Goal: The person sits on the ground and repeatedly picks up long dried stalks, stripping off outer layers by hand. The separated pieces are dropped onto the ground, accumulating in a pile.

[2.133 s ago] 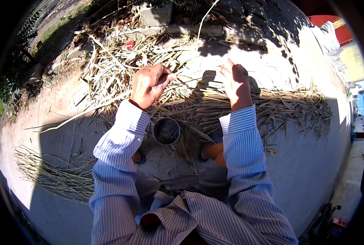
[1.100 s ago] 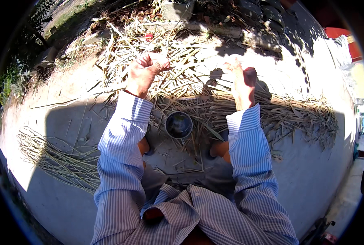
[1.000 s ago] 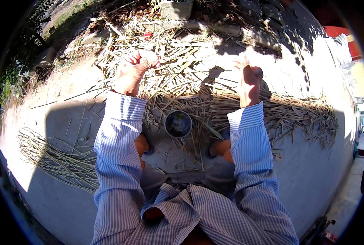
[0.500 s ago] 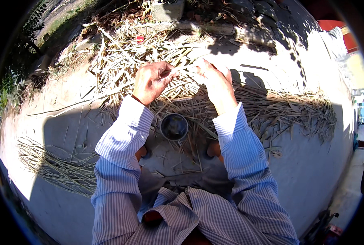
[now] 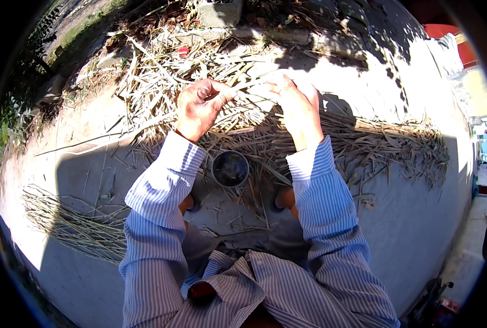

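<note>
Held out in front of me, my left hand [image 5: 200,109] pinches a thin pale dry stalk [image 5: 249,85] between thumb and fingers. The stalk spans the gap to my right hand [image 5: 298,112], whose fingertips are closed on it in bright glare. A long stem trails from beside my left hand to the far left; whether it is the same stalk I cannot tell. Below and between my wrists stands a round dark bowl [image 5: 230,169], its contents unclear. Under and beyond my hands spreads a heap of dry leaves and husks [image 5: 156,82].
A thick bundle of dry stalks [image 5: 385,142] lies to the right. Thinner stripped stems [image 5: 76,227] lie on the concrete at the left. A small red packet [image 5: 184,52] rests on the heap, and a concrete block [image 5: 220,13] stands at the far edge.
My hands have drawn slightly apart, the right shifting a little to the right. The left has turned so its thumb and fingers show more clearly. Both still grip the stalk.
</note>
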`<state>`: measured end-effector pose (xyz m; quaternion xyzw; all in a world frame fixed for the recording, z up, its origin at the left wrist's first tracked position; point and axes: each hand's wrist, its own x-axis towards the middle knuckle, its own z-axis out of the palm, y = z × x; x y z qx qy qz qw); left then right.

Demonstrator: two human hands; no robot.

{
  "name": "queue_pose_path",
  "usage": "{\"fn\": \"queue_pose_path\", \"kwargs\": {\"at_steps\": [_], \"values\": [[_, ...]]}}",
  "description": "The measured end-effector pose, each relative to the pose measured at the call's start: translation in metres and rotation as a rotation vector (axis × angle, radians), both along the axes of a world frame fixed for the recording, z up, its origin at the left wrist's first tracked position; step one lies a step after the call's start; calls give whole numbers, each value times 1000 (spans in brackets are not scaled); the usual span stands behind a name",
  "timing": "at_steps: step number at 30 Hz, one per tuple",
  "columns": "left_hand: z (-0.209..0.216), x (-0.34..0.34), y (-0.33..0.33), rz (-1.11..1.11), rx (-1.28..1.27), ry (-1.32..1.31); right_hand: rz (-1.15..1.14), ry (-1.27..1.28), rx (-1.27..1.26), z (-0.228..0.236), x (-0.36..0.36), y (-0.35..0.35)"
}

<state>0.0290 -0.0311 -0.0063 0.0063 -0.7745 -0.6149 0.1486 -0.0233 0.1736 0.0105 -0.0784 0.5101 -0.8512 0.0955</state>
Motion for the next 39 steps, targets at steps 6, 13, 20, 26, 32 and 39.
{"fn": "queue_pose_path", "kwargs": {"at_steps": [6, 13, 20, 26, 32, 39], "values": [[-2, 5, 0, 22, 172, -53, 76, -51, 15, -4, -9, 2], [14, -8, -85, 215, 572, 279, -25, -110, 59, -14, -10, 28], [1, -1, -129, 495, -1194, 250, -13, -122, 81, -26, -21, 35], [13, 3, -45, -268, -675, 34, 21, -75, 113, -11, -12, 22], [6, 7, -49, -158, -800, 68, -47, -27, 54, -2, -13, 25], [0, 8, -39, -60, -926, 200, -299, -105, 57, -15, -17, 17]]}}
